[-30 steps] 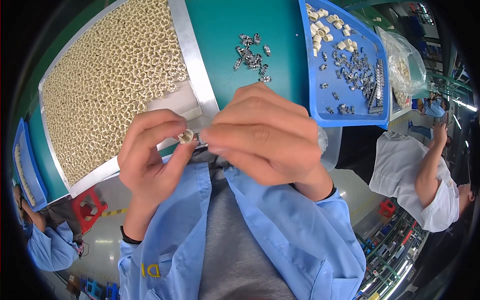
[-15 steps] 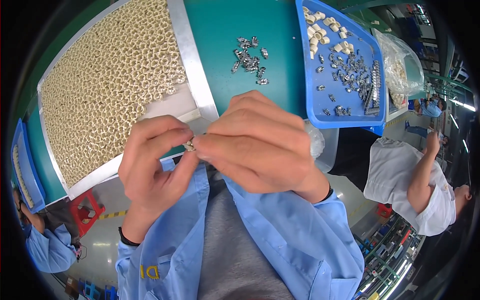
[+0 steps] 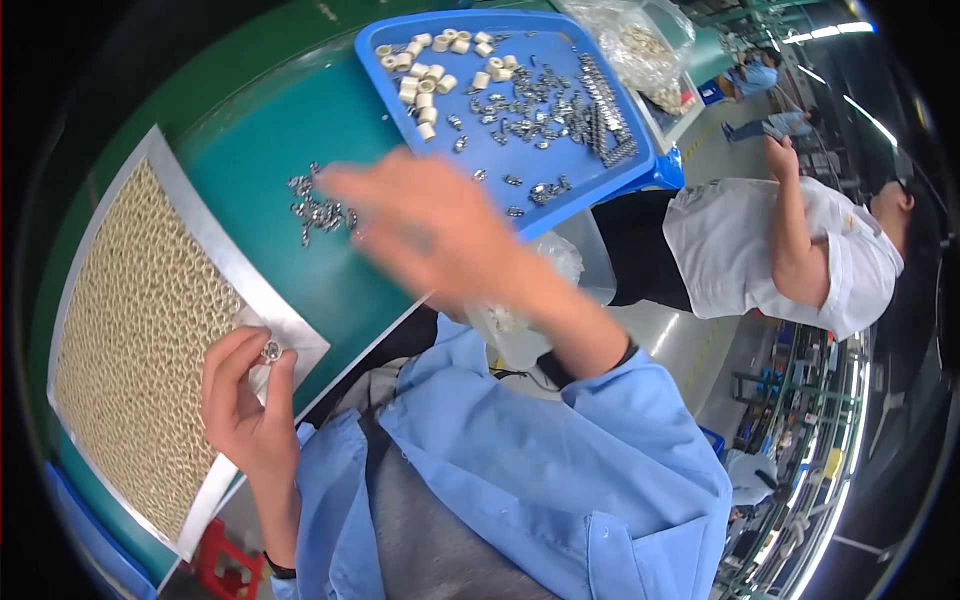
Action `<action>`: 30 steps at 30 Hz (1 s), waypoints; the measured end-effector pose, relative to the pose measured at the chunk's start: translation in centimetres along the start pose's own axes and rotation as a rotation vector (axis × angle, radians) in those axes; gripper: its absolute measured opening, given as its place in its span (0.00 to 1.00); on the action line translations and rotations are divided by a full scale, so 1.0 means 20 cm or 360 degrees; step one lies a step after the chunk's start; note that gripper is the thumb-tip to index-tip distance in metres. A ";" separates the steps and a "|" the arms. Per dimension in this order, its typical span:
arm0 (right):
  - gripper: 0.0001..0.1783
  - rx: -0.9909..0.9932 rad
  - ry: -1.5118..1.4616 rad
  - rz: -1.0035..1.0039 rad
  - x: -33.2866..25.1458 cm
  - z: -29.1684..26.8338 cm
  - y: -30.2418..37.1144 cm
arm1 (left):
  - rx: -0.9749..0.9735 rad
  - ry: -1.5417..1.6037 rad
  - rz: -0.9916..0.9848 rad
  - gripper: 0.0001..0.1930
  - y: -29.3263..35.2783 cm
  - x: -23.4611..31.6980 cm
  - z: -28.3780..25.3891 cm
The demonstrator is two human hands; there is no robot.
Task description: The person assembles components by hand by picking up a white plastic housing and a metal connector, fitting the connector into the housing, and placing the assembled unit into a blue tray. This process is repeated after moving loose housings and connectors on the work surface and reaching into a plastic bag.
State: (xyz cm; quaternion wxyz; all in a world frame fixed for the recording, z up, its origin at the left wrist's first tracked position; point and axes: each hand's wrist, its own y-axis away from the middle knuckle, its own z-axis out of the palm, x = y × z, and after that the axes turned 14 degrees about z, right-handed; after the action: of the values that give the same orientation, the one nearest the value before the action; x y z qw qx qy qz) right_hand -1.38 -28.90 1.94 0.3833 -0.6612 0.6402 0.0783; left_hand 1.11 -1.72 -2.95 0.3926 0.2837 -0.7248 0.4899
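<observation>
In my left hand, closed over the near corner of the framed tray, a small round cream sleeve is pinched between thumb and fingertips. Something metallic shows in its open end. My right hand is stretched out over the green table, blurred by motion, thumb and fingers apart. Its fingertips are beside a loose pile of small shiny metal clips; I see nothing between them. Rows of cream sleeves fill most of the metal-framed tray on the left.
A blue tray at the far side holds cream sleeves and many metal clips. Behind it lies a clear plastic bag. A person in a white shirt stands to the right. A red stool is below the table.
My hands have parted: the left keeps the small sleeve and moved down-left, the right reached out to the metal clips. The view has turned toward the right.
</observation>
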 end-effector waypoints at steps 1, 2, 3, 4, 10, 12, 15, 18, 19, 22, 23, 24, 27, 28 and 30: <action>0.15 0.0031 0.0163 0.0079 0.19 -0.12 -0.05 | -0.0058 0.0041 -0.0059 0.13 -0.01 -0.01 0.02; 0.16 0.0126 0.0411 0.0218 0.36 -0.24 -0.10 | -0.0085 0.0082 -0.0024 0.13 -0.01 -0.02 0.02; 0.16 0.0225 0.0669 0.0362 0.52 -0.36 -0.14 | -0.0058 0.0125 -0.0080 0.13 -0.01 -0.02 0.03; 0.14 0.0268 0.0803 0.0398 0.66 -0.44 -0.18 | -0.0036 0.0179 -0.0127 0.13 -0.02 -0.03 0.05; 0.13 0.0017 0.1095 0.0735 0.99 -0.29 -0.29 | -0.0096 0.0182 -0.0110 0.15 0.03 -0.19 -0.01; 0.12 0.0007 0.0965 0.0750 0.96 -0.30 -0.28 | -0.0173 0.0089 -0.0133 0.15 0.02 -0.20 -0.02; 0.13 -0.0012 0.0946 0.0862 0.88 -0.34 -0.30 | -0.0204 0.0190 -0.0196 0.15 -0.01 -0.16 -0.02; 0.15 -0.0037 0.0597 0.0841 0.68 -0.33 -0.35 | -0.0144 0.0186 -0.0240 0.15 -0.01 -0.13 -0.04; 0.16 -0.0020 0.0289 0.0807 0.60 -0.34 -0.33 | -0.0109 0.0169 -0.0225 0.15 -0.01 -0.12 -0.05; 0.14 -0.0149 -0.0646 0.0631 0.36 -0.29 -0.26 | -0.0098 0.0144 -0.0018 0.15 -0.01 -0.11 -0.04; 0.14 -0.0207 -0.0836 0.0606 0.24 -0.27 -0.22 | -0.0127 0.0210 0.0017 0.16 -0.05 -0.06 -0.02; 0.13 -0.0216 -0.1071 0.0548 0.16 -0.23 -0.18 | -0.0155 0.0281 0.0051 0.16 -0.10 0.00 0.01; 0.12 -0.0325 -0.1445 0.0486 -0.02 -0.08 -0.06 | -0.0164 0.0164 0.0184 0.17 -0.18 0.07 0.04; 0.12 -0.0363 -0.1492 0.0457 -0.06 -0.05 -0.04 | -0.0110 0.0086 0.0292 0.16 -0.20 0.08 0.05; 0.12 -0.0449 -0.1571 0.0422 -0.11 -0.02 -0.03 | -0.0035 -0.0037 0.0371 0.16 -0.21 0.11 0.05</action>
State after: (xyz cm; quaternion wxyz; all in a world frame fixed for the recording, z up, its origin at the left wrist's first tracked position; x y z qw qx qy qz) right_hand -1.47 -27.42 3.82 0.5332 -0.5041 0.4450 0.5133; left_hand 2.96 -4.13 0.84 0.3275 0.1987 -0.7628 0.5210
